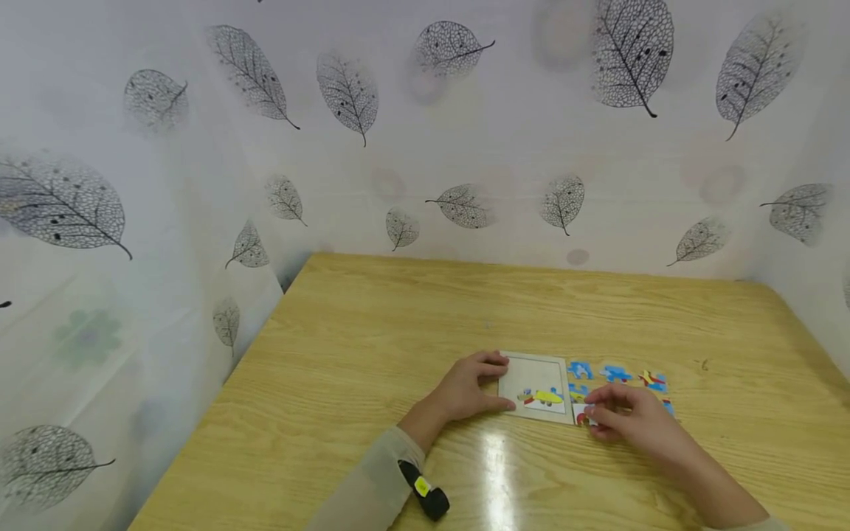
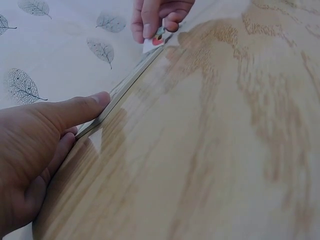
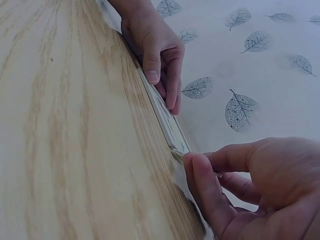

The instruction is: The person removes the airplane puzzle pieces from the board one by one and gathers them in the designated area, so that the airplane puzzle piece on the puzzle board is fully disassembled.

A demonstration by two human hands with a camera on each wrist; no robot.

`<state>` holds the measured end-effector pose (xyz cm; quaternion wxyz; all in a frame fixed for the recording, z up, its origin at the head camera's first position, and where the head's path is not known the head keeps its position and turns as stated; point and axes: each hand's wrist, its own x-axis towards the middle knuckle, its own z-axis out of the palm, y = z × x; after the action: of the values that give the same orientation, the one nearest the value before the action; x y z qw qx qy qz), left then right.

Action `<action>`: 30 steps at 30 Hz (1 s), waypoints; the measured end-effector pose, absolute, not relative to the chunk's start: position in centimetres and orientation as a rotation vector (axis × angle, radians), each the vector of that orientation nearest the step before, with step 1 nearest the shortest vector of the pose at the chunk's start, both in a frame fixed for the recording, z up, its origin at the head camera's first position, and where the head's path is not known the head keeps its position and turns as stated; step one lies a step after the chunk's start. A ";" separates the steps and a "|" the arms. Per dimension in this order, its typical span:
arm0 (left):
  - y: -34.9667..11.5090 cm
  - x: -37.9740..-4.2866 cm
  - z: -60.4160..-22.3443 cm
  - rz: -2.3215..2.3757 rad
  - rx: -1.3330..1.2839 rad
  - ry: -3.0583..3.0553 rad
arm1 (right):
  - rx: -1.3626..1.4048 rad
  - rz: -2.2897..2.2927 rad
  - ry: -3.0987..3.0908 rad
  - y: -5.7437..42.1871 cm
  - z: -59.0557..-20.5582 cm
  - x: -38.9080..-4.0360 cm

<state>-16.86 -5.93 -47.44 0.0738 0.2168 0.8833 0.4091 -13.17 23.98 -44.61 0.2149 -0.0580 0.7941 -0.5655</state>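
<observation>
My left hand [image 1: 468, 387] holds the left side of a square jigsaw puzzle board [image 1: 533, 371], its thumb at the near corner and its fingers farther up the edge. Inside the board's frame, a yellow and red picture section [image 1: 546, 398] lies along the bottom. Just off the board's right edge, my right hand [image 1: 631, 424] pinches a white puzzle piece [image 2: 157, 41] with a red patch between thumb and fingers. In the right wrist view, that right hand [image 3: 260, 175] is close to the board's end [image 3: 180, 137]; its fingers mostly hide the piece.
Several loose blue puzzle pieces [image 1: 616, 373] lie right of the board, some partly behind the right hand. A piece with red and yellow [image 1: 654, 380] is at their far right. The wooden table [image 1: 372, 332] meets a leaf-patterned curtain [image 1: 465, 147] at the back.
</observation>
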 end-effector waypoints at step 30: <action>-5.7 -16.9 -47.2 1.307 0.588 2.581 | -0.108 -1.239 2.649 22.8 -44.8 -12.3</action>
<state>-16.92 -5.68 -47.23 0.0944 0.1984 0.8703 0.4408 -12.31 22.80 -44.83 0.1074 -0.0368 0.8999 -0.4211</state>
